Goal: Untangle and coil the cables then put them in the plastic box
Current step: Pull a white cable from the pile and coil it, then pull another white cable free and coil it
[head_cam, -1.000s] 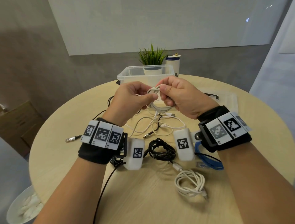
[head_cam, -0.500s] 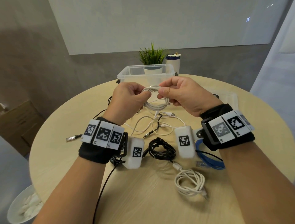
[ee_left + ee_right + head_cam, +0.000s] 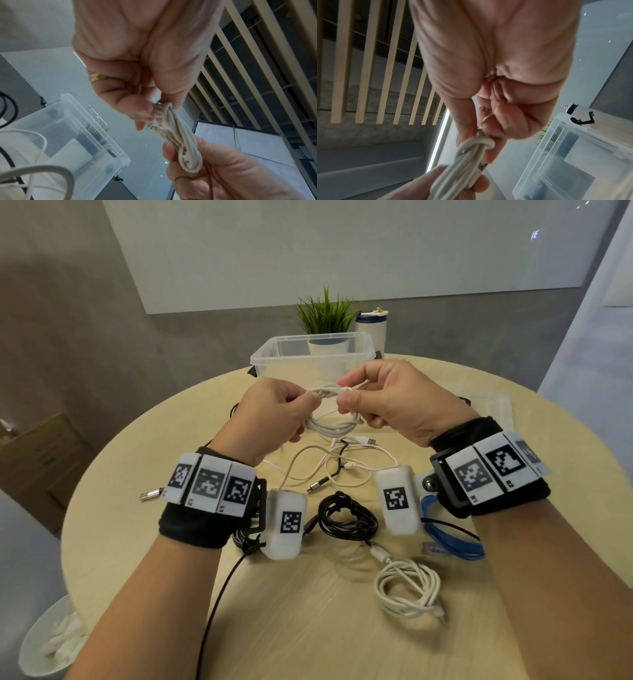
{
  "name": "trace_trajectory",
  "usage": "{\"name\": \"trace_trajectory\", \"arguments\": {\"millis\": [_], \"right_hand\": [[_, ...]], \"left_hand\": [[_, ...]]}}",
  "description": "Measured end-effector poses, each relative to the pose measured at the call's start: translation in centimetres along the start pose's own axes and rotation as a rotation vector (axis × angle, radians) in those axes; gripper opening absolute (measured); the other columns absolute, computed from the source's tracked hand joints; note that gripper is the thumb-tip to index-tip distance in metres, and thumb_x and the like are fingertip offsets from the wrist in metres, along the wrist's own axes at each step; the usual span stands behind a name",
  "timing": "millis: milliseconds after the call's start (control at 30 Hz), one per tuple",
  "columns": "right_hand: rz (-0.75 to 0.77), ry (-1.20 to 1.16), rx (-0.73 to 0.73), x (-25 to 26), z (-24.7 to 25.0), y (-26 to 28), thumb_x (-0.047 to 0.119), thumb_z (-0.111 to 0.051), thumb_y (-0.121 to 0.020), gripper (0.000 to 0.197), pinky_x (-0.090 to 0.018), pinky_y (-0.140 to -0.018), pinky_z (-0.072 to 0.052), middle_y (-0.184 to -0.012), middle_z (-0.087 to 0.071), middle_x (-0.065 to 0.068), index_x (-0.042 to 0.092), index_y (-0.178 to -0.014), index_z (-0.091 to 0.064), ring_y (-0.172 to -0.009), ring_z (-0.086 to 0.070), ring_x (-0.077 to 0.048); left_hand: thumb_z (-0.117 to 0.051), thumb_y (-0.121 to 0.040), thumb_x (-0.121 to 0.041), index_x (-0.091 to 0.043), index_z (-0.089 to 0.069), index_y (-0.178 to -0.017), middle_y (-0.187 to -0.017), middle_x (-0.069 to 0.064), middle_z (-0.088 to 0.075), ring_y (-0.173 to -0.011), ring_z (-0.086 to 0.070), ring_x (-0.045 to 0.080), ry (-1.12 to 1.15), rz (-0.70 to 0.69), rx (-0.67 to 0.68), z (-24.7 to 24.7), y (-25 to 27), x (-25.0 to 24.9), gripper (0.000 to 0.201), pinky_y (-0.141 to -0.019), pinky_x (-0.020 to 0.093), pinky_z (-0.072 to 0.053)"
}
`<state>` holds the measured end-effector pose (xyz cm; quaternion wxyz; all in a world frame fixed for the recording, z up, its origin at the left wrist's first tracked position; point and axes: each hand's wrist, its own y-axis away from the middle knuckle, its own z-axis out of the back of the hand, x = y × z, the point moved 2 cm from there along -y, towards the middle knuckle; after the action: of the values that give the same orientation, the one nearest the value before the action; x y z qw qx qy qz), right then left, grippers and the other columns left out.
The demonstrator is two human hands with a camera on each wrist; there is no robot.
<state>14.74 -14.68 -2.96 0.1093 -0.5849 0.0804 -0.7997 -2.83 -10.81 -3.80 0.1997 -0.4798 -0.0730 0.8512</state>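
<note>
A white cable coil (image 3: pixel 330 424) hangs in the air between both hands, in front of the clear plastic box (image 3: pixel 310 359). My left hand (image 3: pixel 310 405) grips one side of the bundle. My right hand (image 3: pixel 346 397) pinches the other side, where a turn of cable wraps round the strands (image 3: pixel 481 142). In the left wrist view the coil (image 3: pixel 180 136) runs from the left fingers down to the right hand (image 3: pixel 214 173), with a plug end showing. The box holds no cables that I can see.
On the round table (image 3: pixel 137 474) lie a loose white cable (image 3: pixel 363 470) tangled with a black one, a black coil (image 3: pixel 346 517), a white coil (image 3: pixel 407 589) and a blue cable (image 3: pixel 452 537). A potted plant (image 3: pixel 325 316) and a bottle (image 3: pixel 371 328) stand behind the box.
Both hands have lifted the white coil slightly and drawn a little apart. The bundle now stretches between them, with the right hand's pinch at its wrapped top.
</note>
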Motion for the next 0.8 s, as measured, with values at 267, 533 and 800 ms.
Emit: {"name": "trace_trajectory", "arguments": {"millis": [267,533,800], "right_hand": [[0.002,0.178,-0.139,0.1,0.9,-0.3,0.009,-0.075,-0.081,0.009,-0.022,-0.052,-0.049,-0.074,-0.068,-0.005,0.009,-0.088,-0.069,-0.057,-0.059,-0.006],[-0.097,0.654,0.129,1.2,0.9,0.4,0.017,-0.069,-0.086,0.006,-0.027,-0.058,-0.050,-0.074,-0.069,-0.001,0.017,-0.092,-0.072,-0.063,-0.058,-0.012],[-0.262,0.945,0.369,-0.1,1.0,1.0,0.015,-0.068,-0.085,0.010,-0.025,-0.056,-0.048,-0.073,-0.069,-0.003,0.016,-0.096,-0.067,-0.062,-0.060,-0.014]], "left_hand": [[-0.060,-0.093,-0.024,-0.005,-0.070,-0.080,-0.062,0.006,-0.064,-0.050,-0.057,0.009,0.244,0.088,0.093,0.1,-0.1,-0.2,0.025,-0.049,0.018,-0.049],[-0.056,-0.095,-0.018,-0.009,-0.070,-0.092,-0.077,-0.001,-0.070,-0.064,-0.061,0.006,-0.027,0.194,0.510,0.4,0.4,-0.2,0.016,-0.055,0.018,-0.047],[-0.056,-0.093,-0.040,-0.013,-0.061,-0.104,-0.083,0.000,-0.073,-0.075,-0.069,0.014,-0.706,0.202,0.479,-0.4,0.1,0.1,0.030,-0.078,0.030,-0.055]]}}
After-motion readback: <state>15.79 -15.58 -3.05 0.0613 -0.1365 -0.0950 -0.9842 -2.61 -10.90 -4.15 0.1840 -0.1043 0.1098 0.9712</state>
